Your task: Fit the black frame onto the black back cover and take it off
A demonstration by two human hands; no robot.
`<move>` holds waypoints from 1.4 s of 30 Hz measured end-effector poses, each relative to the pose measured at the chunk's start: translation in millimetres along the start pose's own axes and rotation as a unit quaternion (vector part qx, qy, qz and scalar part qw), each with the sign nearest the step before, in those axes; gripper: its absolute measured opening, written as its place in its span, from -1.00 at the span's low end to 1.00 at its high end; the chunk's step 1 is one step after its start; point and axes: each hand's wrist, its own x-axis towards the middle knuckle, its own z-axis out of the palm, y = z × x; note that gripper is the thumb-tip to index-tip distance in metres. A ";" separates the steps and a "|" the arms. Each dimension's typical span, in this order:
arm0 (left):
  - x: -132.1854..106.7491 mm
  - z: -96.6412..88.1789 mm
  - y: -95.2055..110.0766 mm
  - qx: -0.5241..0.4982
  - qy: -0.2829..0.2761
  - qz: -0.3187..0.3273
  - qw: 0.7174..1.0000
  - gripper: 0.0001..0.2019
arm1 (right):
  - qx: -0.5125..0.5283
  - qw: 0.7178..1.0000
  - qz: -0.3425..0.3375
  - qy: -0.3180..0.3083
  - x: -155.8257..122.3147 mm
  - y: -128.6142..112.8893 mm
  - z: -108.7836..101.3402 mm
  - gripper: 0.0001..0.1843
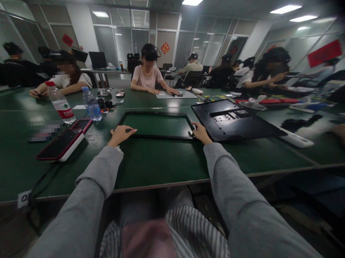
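Observation:
A thin black rectangular frame (161, 136), like a screen bezel, lies on the green tabletop in front of me. My left hand (120, 135) is at its front left corner, thumb on the inner side and the other fingers toward the outer edge. At the right side, the fingers of my right hand (201, 133) are closed around the frame's edge. Just right of that hand lies a large black panel (236, 125) with a recessed middle section showing metal parts. The undersides of both hands are hidden.
Left of the frame stand a red-capped bottle (62, 106), a blue-capped bottle (92, 106) and a red-rimmed phone (62, 143) on a white block. A white bar (298, 137) pokes out beside the panel. Across the table (163, 172), a person (148, 74) handles small parts on a mat.

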 end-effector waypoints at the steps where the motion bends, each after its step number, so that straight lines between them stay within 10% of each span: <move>1: -1.4 -1.6 3.7 -0.002 -0.024 0.003 1.000 -0.68 | -0.005 1.000 0.003 0.001 0.3 1.1 -0.1 -0.36; 12: 2.1 -1.9 -3.5 0.002 -0.086 0.005 0.996 -0.64 | -0.002 1.000 0.019 -0.006 -0.6 -4.3 -1.9 -0.35; 19: 10.1 5.7 -31.9 -0.010 0.120 -0.138 0.983 -0.55 | -0.036 0.997 -0.061 0.019 -10.2 -25.0 -10.5 -0.28; 37: 7.9 -8.7 -31.4 -0.009 0.138 -0.210 0.968 -0.52 | 0.073 0.994 -0.044 0.075 -4.8 -21.8 0.2 -0.27; 42: 7.1 -8.2 -29.7 -0.005 0.174 -0.212 0.962 -0.53 | 0.100 0.978 0.008 0.185 4.9 -14.6 -20.2 -0.41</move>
